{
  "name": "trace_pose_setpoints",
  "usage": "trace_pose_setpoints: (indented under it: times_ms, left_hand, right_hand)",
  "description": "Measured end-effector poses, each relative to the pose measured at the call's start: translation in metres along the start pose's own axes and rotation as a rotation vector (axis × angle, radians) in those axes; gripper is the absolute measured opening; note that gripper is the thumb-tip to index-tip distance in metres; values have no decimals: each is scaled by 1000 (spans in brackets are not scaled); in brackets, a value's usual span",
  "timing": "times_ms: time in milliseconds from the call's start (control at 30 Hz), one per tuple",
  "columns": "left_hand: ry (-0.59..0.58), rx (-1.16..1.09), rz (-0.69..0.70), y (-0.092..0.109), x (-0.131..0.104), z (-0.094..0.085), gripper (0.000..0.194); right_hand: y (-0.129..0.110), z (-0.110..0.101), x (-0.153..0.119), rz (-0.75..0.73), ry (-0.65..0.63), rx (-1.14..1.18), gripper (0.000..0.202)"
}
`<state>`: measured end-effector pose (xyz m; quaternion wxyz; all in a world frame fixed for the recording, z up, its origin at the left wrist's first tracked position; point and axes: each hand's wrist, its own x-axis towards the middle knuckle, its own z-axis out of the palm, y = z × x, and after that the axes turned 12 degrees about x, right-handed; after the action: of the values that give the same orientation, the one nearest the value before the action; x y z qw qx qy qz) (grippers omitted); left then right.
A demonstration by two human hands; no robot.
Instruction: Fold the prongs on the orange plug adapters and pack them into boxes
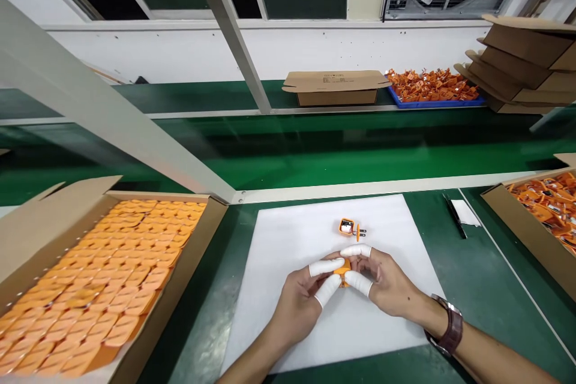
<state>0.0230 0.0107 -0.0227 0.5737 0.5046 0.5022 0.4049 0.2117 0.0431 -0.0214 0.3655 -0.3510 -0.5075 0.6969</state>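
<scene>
Between the fingertips of both hands is a small orange plug-adapter housing (342,271), held over the white foam sheet (288,324). My left hand (303,297) grips it from the left with thumb and forefinger, and my right hand (382,279) grips it from the right. White finger covers wrap the thumbs and forefingers. Much of the housing is hidden by the fingers. Just beyond the hands lies an opened orange plug adapter (346,227), its inside showing, with its pronged end piece (359,233) beside it.
At left stands a carton (180,276) filled with rows of orange housings. A carton of loose orange parts (549,204) is at right, near a black pen-like tool (455,216). On the shelf are a blue tray (441,104), a closed carton (337,98) and stacked cartons (526,63).
</scene>
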Motion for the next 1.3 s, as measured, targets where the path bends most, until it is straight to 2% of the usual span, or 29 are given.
trace_pose_setpoints:
  times_ms: [233, 667, 933, 1133, 1300]
  left_hand:
    - [-1, 65, 65, -1, -2, 1, 29]
    - [-6, 2, -45, 5, 2, -7, 39]
    - [-39, -22, -54, 7, 0, -1, 39]
    - [5, -37, -69, 6, 1, 0, 36]
    - [33, -30, -47, 2, 0, 0, 34]
  right_hand:
    - [-2, -1, 0, 7, -15, 14, 36]
    - [-1, -7, 0, -13, -53, 59, 34]
    - [1, -3, -2, -4, -43, 39, 39]
    - [4, 1, 0, -8, 2, 17, 36]
    - [0, 1, 0, 15, -18, 22, 37]
